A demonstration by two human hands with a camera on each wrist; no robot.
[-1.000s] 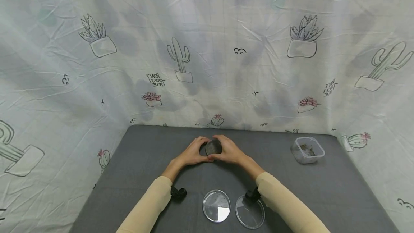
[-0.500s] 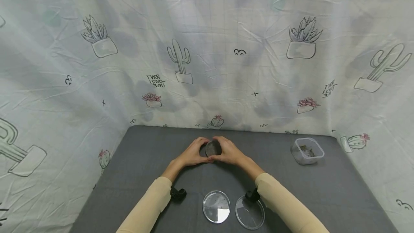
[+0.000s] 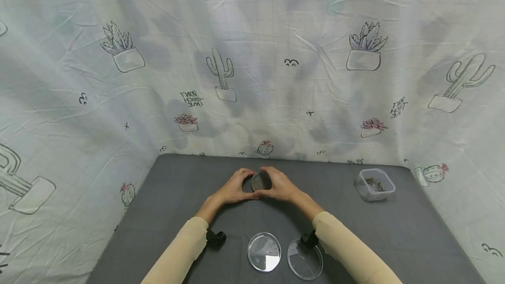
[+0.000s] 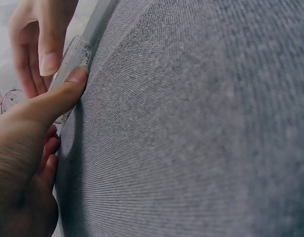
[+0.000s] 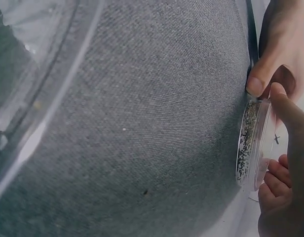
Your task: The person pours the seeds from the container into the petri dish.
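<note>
Both hands meet over the middle of the grey cloth-covered desk [image 3: 165, 196], toward its far edge, around a small round clear plastic dish holding a dark granular layer [image 3: 261, 181]. The left hand [image 3: 233, 186] curls about the dish's left rim with thumb and fingers, and the right hand [image 3: 279, 184] does the same on the right rim, so the dish is pinched from 2 sides. In the right wrist view the dish [image 5: 251, 143] stands tipped on edge with the dark grains spread against one face, which may be why both hands steady it; whether its lower edge touches the desk is hard to tell. Near the desk's front edge lie 2 flat round clear plastic pieces just beside each other, the left one [image 3: 264, 251] and the right one [image 3: 304, 259], kept apart from the held dish. Near the far right corner sits a clear squarish plastic tub with dark bits inside [image 3: 374, 184], well apart from the hands.
</note>
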